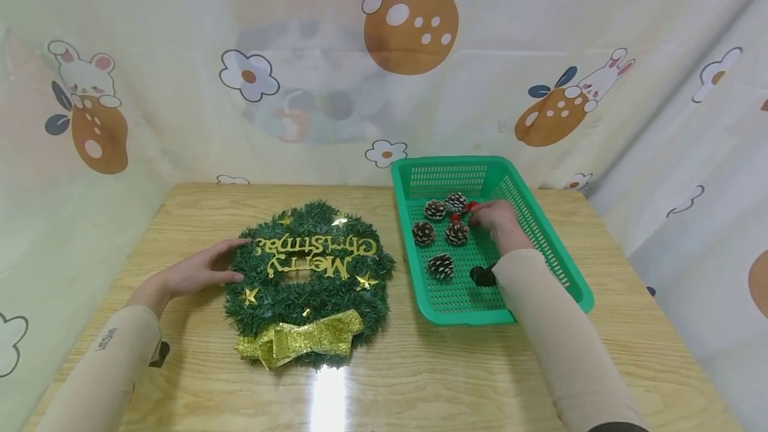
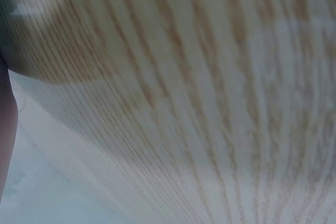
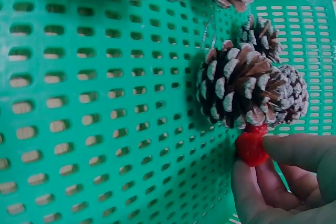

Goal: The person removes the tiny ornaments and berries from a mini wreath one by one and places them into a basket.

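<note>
A green Christmas wreath (image 1: 312, 292) lies on the table, with gold "Merry Christmas" lettering (image 1: 318, 253) upside down in the head view, gold stars and a glittery gold bow (image 1: 303, 339). My left hand (image 1: 207, 269) touches its left rim, thumb and fingers spread. Over in the green basket (image 1: 444, 319), my right hand (image 1: 497, 219) pinches a small fuzzy red ball (image 3: 252, 149) between thumb and fingers. Several frosted pine cones (image 1: 441, 266) sit around it; one pine cone (image 3: 239, 87) is right beside the red ball. More red shows near my fingertips in the head view.
The basket has slotted, raised walls and stands at the right of the wooden table (image 1: 384, 392). A patterned curtain (image 1: 300, 85) hangs behind the table. The left wrist view shows mainly blurred wood grain (image 2: 173, 77).
</note>
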`<state>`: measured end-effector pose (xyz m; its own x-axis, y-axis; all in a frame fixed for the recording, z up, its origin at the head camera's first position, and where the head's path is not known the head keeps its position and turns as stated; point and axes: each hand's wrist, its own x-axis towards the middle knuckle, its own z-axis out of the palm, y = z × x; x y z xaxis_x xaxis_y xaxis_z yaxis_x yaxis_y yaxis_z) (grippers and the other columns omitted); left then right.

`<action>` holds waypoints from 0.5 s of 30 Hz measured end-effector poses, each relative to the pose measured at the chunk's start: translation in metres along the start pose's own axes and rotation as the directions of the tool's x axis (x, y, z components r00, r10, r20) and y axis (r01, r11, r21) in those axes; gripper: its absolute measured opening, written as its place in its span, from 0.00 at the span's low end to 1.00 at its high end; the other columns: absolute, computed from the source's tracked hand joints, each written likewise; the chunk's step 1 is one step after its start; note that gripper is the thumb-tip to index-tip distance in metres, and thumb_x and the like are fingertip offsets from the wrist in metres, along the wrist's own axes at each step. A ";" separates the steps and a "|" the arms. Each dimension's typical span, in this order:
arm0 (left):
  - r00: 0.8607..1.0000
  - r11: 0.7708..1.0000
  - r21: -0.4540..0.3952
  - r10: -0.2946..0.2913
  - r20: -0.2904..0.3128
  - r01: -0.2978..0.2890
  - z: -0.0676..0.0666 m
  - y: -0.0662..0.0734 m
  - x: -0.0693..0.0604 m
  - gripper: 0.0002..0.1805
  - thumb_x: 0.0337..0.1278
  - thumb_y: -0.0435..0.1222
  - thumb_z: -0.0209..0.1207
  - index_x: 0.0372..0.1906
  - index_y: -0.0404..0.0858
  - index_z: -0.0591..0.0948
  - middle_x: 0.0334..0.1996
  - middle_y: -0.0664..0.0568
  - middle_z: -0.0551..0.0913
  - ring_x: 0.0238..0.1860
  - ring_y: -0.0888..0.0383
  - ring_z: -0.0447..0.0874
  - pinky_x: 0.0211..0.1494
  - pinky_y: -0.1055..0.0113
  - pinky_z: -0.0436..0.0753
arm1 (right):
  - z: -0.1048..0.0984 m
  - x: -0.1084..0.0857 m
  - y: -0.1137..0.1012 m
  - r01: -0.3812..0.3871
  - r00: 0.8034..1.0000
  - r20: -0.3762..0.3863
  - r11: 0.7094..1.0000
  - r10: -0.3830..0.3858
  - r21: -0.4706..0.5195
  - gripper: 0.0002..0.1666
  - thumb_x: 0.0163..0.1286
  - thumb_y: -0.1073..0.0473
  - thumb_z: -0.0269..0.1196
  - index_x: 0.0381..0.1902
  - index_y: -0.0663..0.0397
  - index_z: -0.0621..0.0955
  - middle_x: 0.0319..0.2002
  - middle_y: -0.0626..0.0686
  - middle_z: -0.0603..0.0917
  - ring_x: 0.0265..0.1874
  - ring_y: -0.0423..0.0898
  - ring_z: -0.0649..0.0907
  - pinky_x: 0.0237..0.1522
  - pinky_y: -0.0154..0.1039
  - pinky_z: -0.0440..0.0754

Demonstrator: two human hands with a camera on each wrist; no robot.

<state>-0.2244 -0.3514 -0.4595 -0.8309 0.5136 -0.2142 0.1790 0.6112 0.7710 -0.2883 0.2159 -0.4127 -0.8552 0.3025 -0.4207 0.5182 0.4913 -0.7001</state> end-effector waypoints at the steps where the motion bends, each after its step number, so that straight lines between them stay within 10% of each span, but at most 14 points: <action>1: 1.000 1.000 -0.002 0.002 0.000 -0.002 0.000 0.000 0.000 0.43 0.62 0.46 0.62 0.77 0.45 0.55 0.76 0.32 0.46 0.74 0.29 0.39 0.68 0.27 0.41 | 0.000 0.001 0.001 0.003 1.000 0.021 1.000 -0.002 -0.011 0.22 0.68 0.67 0.58 0.60 0.64 0.77 0.65 0.64 0.70 0.63 0.58 0.69 0.65 0.52 0.70; 9: 1.000 1.000 -0.028 0.004 0.013 -0.004 0.001 0.001 -0.001 0.43 0.63 0.45 0.62 0.77 0.45 0.54 0.76 0.33 0.44 0.74 0.29 0.37 0.67 0.26 0.40 | 0.000 0.004 0.006 0.041 0.993 0.112 0.998 -0.035 -0.050 0.20 0.66 0.68 0.58 0.56 0.69 0.78 0.55 0.61 0.75 0.46 0.50 0.74 0.43 0.39 0.78; 15: 1.000 1.000 -0.012 0.000 0.018 0.000 -0.001 -0.001 0.001 0.43 0.63 0.46 0.62 0.77 0.45 0.54 0.76 0.33 0.44 0.73 0.28 0.38 0.67 0.26 0.41 | -0.004 0.003 0.000 0.092 0.992 0.109 0.969 -0.068 -0.231 0.12 0.66 0.63 0.57 0.22 0.57 0.71 0.28 0.54 0.70 0.26 0.48 0.71 0.28 0.40 0.72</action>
<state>-0.2256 -0.3518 -0.4596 -0.8213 0.5242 -0.2252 0.1721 0.6040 0.7782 -0.2905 0.2196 -0.4116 -0.8842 0.1775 -0.4321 0.4243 0.6922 -0.5838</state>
